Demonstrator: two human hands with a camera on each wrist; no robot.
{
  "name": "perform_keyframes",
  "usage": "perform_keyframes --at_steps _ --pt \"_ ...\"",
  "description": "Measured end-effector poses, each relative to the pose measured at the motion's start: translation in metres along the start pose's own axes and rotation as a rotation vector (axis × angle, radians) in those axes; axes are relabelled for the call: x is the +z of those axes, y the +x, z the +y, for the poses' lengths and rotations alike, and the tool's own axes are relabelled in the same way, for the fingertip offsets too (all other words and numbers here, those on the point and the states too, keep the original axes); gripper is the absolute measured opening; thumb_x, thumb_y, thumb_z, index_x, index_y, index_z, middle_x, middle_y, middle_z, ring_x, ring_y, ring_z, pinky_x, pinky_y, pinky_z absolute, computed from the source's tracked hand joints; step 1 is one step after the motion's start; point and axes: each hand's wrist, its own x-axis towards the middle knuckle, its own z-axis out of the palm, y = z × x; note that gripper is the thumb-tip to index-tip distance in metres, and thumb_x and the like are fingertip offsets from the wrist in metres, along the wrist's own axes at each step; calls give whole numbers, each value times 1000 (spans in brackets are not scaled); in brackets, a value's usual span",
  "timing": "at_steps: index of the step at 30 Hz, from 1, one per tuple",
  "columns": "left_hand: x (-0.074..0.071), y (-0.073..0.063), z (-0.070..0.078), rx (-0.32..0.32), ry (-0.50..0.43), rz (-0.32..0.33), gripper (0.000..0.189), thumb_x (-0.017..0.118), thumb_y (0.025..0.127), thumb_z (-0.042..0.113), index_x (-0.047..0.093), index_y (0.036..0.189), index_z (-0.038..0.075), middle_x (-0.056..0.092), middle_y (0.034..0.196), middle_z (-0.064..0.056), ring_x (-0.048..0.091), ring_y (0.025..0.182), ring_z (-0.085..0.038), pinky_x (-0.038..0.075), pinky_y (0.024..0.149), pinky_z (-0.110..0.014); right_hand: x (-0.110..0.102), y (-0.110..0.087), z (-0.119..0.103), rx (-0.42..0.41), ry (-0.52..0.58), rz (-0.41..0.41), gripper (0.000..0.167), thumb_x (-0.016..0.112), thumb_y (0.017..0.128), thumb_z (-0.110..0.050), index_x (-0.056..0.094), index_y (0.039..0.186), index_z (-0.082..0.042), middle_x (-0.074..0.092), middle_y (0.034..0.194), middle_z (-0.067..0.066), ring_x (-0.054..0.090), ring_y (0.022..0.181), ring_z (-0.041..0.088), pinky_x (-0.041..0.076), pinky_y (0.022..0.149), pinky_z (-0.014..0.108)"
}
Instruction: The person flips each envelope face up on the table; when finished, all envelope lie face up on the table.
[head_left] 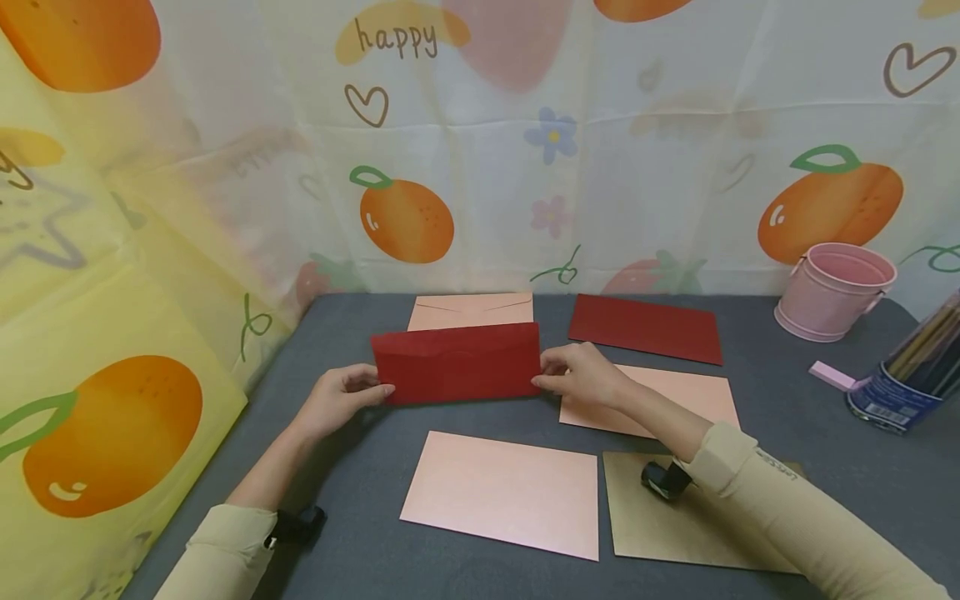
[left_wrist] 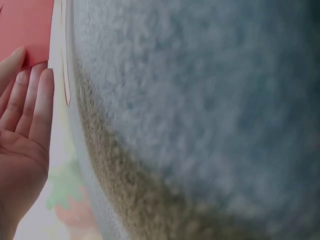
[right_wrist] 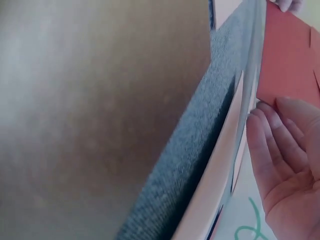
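Observation:
Both hands hold up a red envelope (head_left: pixel 457 367) by its two ends, its flap side facing the head camera. The left hand (head_left: pixel 341 398) pinches the lower left corner between thumb and fingers. At the opposite end, the right hand (head_left: pixel 585 377) pinches the lower right corner. The left wrist view has the left thumb lying on the red envelope (left_wrist: pixel 27 30), fingers behind it. A similar pinch by the right hand (right_wrist: pixel 290 165) appears in the right wrist view. Just behind the held envelope lies a pink envelope (head_left: pixel 474 310), its lower part hidden.
A second red envelope (head_left: pixel 647 329) lies at the back. Pink envelopes lie beneath the right forearm (head_left: pixel 682 392) and at the front (head_left: pixel 506 493), beside a gold envelope (head_left: pixel 637 525). A pink bucket (head_left: pixel 821 296) and a blue pen holder (head_left: pixel 896 396) stand at the right.

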Motion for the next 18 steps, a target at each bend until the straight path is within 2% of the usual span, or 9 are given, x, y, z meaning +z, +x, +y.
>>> perform_keyframes --at_steps 3,7,14,18 --pt "2 -1 1 -24 -82 18 30 73 88 10 65 109 -9 72 95 -16 68 79 -11 56 73 -24 1 -2 -2 66 63 6 8 71 90 -14 66 90 -8 70 82 -1 66 70 13 54 64 27" --pt "3 -3 4 -64 -140 48 37 72 89 11 61 117 -10 71 97 -15 68 79 -9 56 74 -26 3 -3 -3 133 133 22 12 72 90 -15 66 95 -6 71 83 1 68 71 15 56 67 28" --pt "5 -3 7 -102 -156 79 45 73 89 13 57 126 -8 69 100 -13 68 79 -8 58 73 -30 7 -5 -3 196 200 44 17 72 89 -15 66 100 -5 71 80 0 68 72 15 57 68 29" --pt "7 -2 6 -118 -148 87 50 74 88 14 55 131 -5 68 102 -15 68 80 -8 58 73 -29 8 -6 -4 213 221 46 25 73 88 -15 65 108 -2 71 80 1 68 72 15 57 69 29"
